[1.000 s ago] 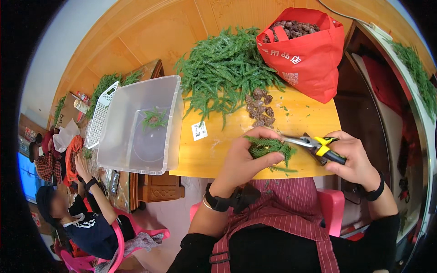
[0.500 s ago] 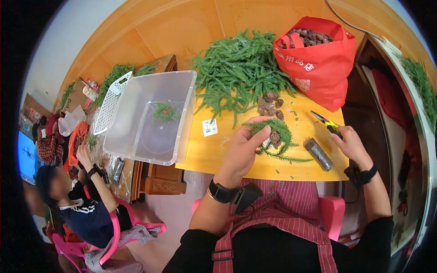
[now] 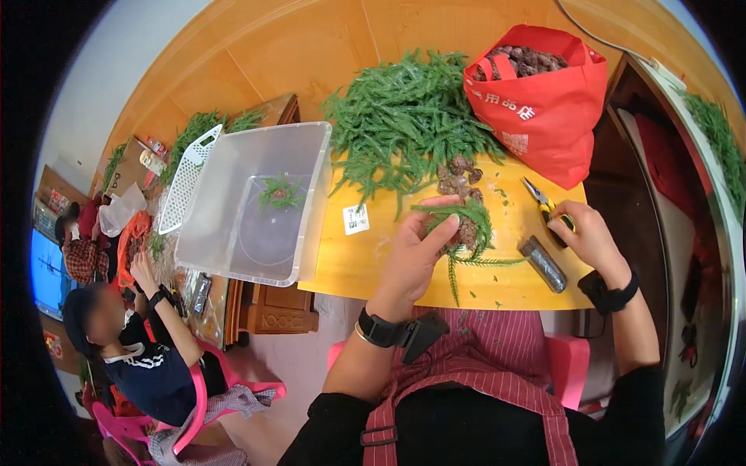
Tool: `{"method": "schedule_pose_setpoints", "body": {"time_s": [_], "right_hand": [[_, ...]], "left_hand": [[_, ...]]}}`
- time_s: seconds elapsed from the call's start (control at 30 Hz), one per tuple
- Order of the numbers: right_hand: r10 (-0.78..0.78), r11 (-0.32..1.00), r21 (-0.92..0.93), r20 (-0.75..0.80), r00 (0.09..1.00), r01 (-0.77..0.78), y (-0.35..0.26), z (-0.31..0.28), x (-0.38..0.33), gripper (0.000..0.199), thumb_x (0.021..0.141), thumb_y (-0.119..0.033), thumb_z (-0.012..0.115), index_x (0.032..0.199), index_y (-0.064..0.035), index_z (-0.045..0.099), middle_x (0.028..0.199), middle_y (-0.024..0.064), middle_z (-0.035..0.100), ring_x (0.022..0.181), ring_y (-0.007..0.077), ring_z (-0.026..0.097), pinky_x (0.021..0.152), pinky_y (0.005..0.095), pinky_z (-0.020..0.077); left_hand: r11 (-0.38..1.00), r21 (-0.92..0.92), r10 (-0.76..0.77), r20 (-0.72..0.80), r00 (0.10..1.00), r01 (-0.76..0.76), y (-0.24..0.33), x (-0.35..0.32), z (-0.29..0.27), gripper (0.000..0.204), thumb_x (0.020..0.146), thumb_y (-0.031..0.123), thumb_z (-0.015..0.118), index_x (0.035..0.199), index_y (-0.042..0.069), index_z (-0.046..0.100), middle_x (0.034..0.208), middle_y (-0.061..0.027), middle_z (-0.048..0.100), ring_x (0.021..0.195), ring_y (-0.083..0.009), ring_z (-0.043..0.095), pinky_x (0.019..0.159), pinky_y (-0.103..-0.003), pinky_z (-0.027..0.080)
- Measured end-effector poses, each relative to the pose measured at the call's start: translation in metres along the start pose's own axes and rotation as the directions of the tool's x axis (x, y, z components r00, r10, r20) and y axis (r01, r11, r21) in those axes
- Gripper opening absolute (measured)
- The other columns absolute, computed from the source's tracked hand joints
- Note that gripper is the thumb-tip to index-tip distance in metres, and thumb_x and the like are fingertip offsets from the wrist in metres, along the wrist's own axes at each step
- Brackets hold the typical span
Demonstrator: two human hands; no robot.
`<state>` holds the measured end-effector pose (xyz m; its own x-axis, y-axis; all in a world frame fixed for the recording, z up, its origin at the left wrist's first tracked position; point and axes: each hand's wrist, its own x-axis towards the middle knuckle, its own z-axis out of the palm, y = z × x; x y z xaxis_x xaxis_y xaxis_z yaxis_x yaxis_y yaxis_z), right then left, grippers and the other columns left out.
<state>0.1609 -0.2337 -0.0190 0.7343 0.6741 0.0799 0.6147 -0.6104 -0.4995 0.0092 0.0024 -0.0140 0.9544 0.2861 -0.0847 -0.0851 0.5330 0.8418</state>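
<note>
Sprig (image 3: 483,225) pinched by left fingers (image 3: 440,231); right fingers (image 3: 573,209) grip pliers (image 3: 546,206); red bag (image 3: 556,128) white-lettered.

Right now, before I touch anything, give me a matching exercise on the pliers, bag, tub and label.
Things:
1. Pliers
2. Bag
3. Tub
4. Label

Places and colours:
A. White, on the yellow table
B. Clear, with greenery inside
C. At the right hand
D. Red, holding cones

Pairs: 1-C, 2-D, 3-B, 4-A
</note>
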Motion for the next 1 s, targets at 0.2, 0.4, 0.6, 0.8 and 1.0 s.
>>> {"method": "schedule_pose_setpoints", "body": {"time_s": [0.2, 0.4, 0.6, 0.8, 1.0], "right_hand": [[-0.270, 0.873, 0.399, -0.082, 0.959, 0.280, -0.093, -0.008, -0.013, 0.048, 0.066, -0.014, 0.074, 0.107, -0.0026, 0.051, 0.094, 0.0048, 0.059, 0.084, 0.0138, 0.056, 0.067, 0.0242, 0.0450], [-0.112, 0.782, 0.620, 0.034, 0.993, 0.066, -0.090, 0.004, -0.012, 0.036, 0.073, -0.004, 0.067, 0.105, -0.0012, 0.052, 0.093, 0.0035, 0.058, 0.081, 0.0083, 0.053, 0.064, 0.0212, 0.0451], [-0.063, 0.490, 0.872, 0.060, 0.996, -0.022, -0.087, 0.015, -0.012, 0.021, 0.080, 0.002, 0.056, 0.101, 0.0002, 0.051, 0.091, 0.0041, 0.056, 0.077, 0.0076, 0.054, 0.065, 0.0216, 0.0494], [-0.056, 0.539, 0.843, 0.035, 0.998, 0.001, -0.089, 0.018, -0.014, 0.014, 0.084, -0.001, 0.053, 0.098, -0.0003, 0.051, 0.085, 0.0008, 0.056, 0.074, 0.0040, 0.054, 0.065, 0.0200, 0.0489], [-0.047, 0.531, 0.847, 0.019, 0.999, 0.009, -0.091, 0.020, -0.014, 0.013, 0.084, 0.000, 0.052, 0.097, -0.0005, 0.050, 0.088, 0.0006, 0.054, 0.076, 0.0046, 0.054, 0.066, 0.0200, 0.0494]], "left_hand": [[0.996, 0.078, 0.035, 0.112, 0.993, -0.044, -0.014, 0.003, 0.007, 0.028, 0.085, 0.006, 0.057, 0.112, 0.003, 0.051, 0.096, -0.0042, 0.059, 0.087, -0.0091, 0.055, 0.078, -0.023, 0.045], [0.983, 0.168, 0.038, 0.184, 0.982, -0.070, -0.011, -0.004, 0.007, 0.037, 0.081, 0.003, 0.060, 0.116, 0.003, 0.048, 0.103, -0.0055, 0.059, 0.093, -0.0118, 0.056, 0.082, -0.025, 0.044], [0.968, 0.248, -0.031, 0.235, 0.972, -0.029, -0.004, -0.014, 0.003, 0.049, 0.077, 0.001, 0.062, 0.122, 0.001, 0.041, 0.108, -0.0093, 0.057, 0.100, -0.0148, 0.055, 0.088, -0.028, 0.043], [0.969, 0.245, -0.020, 0.251, 0.968, -0.043, -0.004, -0.014, 0.001, 0.052, 0.076, 0.000, 0.062, 0.123, 0.001, 0.039, 0.112, -0.0104, 0.055, 0.102, -0.0154, 0.053, 0.089, -0.028, 0.042], [0.969, 0.241, -0.027, 0.304, 0.952, -0.049, -0.007, -0.017, -0.006, 0.052, 0.076, 0.000, 0.062, 0.122, 0.000, 0.039, 0.109, -0.0087, 0.055, 0.100, -0.0154, 0.054, 0.087, -0.028, 0.043]]}}
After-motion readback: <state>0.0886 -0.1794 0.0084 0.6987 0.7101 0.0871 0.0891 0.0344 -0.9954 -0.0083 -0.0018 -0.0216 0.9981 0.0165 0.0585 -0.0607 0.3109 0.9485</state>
